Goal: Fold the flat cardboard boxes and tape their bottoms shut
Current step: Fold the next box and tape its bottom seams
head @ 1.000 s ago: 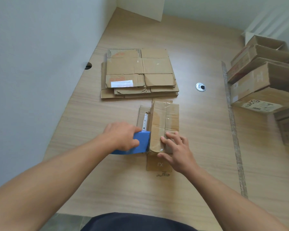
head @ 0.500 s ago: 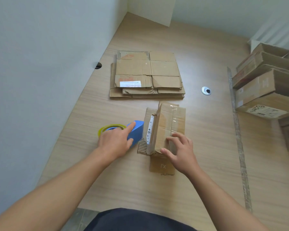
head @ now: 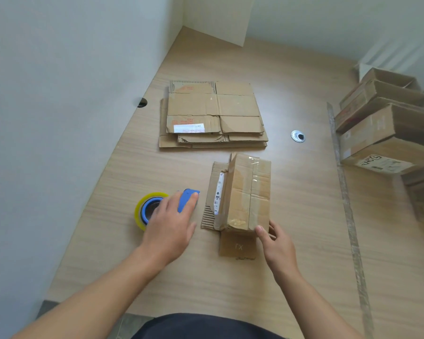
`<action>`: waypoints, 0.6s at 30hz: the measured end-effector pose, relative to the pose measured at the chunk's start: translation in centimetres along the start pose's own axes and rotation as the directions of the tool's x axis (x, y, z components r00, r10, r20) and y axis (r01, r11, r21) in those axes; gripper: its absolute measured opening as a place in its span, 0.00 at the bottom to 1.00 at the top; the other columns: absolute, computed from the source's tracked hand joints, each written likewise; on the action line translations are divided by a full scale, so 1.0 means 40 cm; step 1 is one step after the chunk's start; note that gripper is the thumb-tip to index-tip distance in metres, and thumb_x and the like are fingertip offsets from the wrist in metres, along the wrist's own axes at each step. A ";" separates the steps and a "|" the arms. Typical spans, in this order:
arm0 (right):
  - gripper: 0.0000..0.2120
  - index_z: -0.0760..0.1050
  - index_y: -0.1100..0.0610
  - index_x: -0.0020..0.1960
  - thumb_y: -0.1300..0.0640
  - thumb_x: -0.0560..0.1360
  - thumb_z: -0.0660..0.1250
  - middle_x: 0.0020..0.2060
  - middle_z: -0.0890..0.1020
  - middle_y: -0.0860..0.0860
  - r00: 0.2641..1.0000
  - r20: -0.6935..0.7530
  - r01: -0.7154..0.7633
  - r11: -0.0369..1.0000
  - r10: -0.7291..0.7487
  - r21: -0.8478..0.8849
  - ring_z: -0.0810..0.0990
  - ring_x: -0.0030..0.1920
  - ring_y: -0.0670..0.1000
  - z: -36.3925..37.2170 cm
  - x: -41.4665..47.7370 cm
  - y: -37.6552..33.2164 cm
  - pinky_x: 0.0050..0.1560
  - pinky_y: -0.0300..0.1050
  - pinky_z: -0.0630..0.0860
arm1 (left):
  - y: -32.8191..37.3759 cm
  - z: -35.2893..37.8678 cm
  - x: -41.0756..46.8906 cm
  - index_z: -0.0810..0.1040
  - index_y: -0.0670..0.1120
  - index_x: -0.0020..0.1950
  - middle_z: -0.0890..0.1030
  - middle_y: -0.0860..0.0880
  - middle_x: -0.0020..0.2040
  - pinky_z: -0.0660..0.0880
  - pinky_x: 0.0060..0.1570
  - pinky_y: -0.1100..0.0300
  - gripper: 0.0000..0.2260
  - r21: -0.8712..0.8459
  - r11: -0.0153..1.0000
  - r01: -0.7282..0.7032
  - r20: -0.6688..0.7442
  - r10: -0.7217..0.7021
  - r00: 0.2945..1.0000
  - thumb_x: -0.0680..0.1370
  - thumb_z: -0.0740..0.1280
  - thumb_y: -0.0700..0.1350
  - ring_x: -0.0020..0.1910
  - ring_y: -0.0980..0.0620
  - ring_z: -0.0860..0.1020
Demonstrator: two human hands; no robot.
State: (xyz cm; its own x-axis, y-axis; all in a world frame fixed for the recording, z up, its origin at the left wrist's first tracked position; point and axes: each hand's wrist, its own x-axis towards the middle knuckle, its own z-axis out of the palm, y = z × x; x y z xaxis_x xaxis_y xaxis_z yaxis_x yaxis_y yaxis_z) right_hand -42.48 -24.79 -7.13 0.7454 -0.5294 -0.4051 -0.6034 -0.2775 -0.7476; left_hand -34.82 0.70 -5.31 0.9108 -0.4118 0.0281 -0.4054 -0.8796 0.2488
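A small folded cardboard box stands on the wooden table, its upward face sealed with clear tape and loose flaps spread flat underneath. My right hand holds its near right corner, thumb on the near end. To the left a blue tape dispenser with a yellow-edged roll sits on the table. My left hand rests on top of it with fingers laid fairly straight and the thumb off to the side. A stack of flat cardboard boxes lies further back.
Several folded boxes are piled at the right edge. A metal grommet sits right of the flat stack, and a dark cable hole lies by the left wall. A long shiny strip runs down the table's right side.
My left hand carried the tape dispenser left, away from the box, and set it down on the table. My right hand slid from the box's top to its near right corner.
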 end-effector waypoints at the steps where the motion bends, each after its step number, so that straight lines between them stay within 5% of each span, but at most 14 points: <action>1: 0.22 0.74 0.56 0.70 0.51 0.79 0.69 0.60 0.78 0.46 1.000 -0.013 -0.015 1.000 0.015 0.015 0.75 0.63 0.48 0.001 -0.005 -0.003 0.62 0.45 0.71 | 0.022 0.000 0.001 0.70 0.46 0.75 0.75 0.41 0.67 0.77 0.60 0.47 0.31 -0.118 0.991 -0.069 0.035 0.073 0.997 0.75 0.74 0.51 0.63 0.40 0.75; 2: 0.22 0.74 0.58 0.71 0.51 0.79 0.69 0.59 0.78 0.47 0.999 -0.031 -0.027 0.999 0.028 0.028 0.76 0.62 0.49 0.004 -0.008 -0.004 0.61 0.45 0.71 | 0.048 -0.002 0.006 0.68 0.47 0.77 0.73 0.45 0.70 0.72 0.66 0.50 0.29 -0.262 0.963 -0.070 0.103 0.100 0.990 0.78 0.70 0.52 0.68 0.44 0.72; 5: 0.18 0.78 0.61 0.64 0.52 0.79 0.69 0.49 0.84 0.50 0.997 -0.053 -0.057 0.995 0.061 0.080 0.80 0.58 0.57 0.009 -0.014 -0.006 0.61 0.53 0.75 | 0.120 0.038 0.034 0.64 0.47 0.79 0.67 0.50 0.76 0.59 0.72 0.61 0.29 -0.533 0.819 0.212 0.345 -0.019 0.938 0.81 0.66 0.54 0.75 0.52 0.65; 8: 0.04 0.83 0.48 0.49 0.53 0.79 0.69 0.37 0.84 0.42 0.998 -0.031 -0.055 0.993 0.059 0.102 0.82 0.50 0.55 0.015 -0.015 -0.003 0.56 0.54 0.77 | 0.174 0.085 0.047 0.68 0.48 0.76 0.72 0.53 0.73 0.65 0.68 0.64 0.26 -0.650 0.669 0.361 0.408 -0.094 0.908 0.79 0.68 0.53 0.71 0.55 0.69; 11: 0.09 0.80 0.46 0.39 0.52 0.79 0.68 0.36 0.84 0.43 0.999 -0.032 -0.031 0.995 0.034 0.094 0.83 0.47 0.55 0.020 -0.007 0.006 0.50 0.52 0.77 | 0.203 0.138 0.045 0.71 0.53 0.74 0.76 0.56 0.69 0.70 0.69 0.55 0.31 -0.698 0.559 0.448 0.418 -0.191 0.888 0.74 0.63 0.63 0.68 0.56 0.74; 13: 0.09 0.80 0.44 0.40 0.52 0.79 0.68 0.36 0.84 0.43 0.999 -0.036 -0.012 0.998 0.014 0.065 0.83 0.45 0.52 0.019 -0.002 0.012 0.50 0.50 0.77 | 0.210 0.171 0.052 0.70 0.52 0.75 0.74 0.54 0.71 0.68 0.71 0.52 0.32 -0.712 0.517 0.475 0.408 -0.245 0.879 0.74 0.61 0.65 0.70 0.56 0.71; 18: 0.07 0.83 0.48 0.53 0.51 0.80 0.65 0.41 0.86 0.45 0.999 -0.033 0.006 1.000 -0.005 0.019 0.84 0.47 0.50 0.023 -0.011 0.021 0.53 0.48 0.78 | 0.247 0.170 0.078 0.66 0.48 0.78 0.68 0.48 0.74 0.59 0.71 0.63 0.21 -0.695 0.488 0.528 0.405 -0.341 0.849 0.85 0.58 0.50 0.73 0.52 0.66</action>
State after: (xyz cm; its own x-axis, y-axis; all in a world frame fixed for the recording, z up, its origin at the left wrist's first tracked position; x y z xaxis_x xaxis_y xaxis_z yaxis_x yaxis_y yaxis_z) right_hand -43.07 -24.06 -8.07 0.7391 -0.5537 -0.3836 -0.5934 -0.2656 -0.7598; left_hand -36.50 -10.90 -9.34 0.8797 -0.1459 -0.4526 0.3368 -0.4809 0.8095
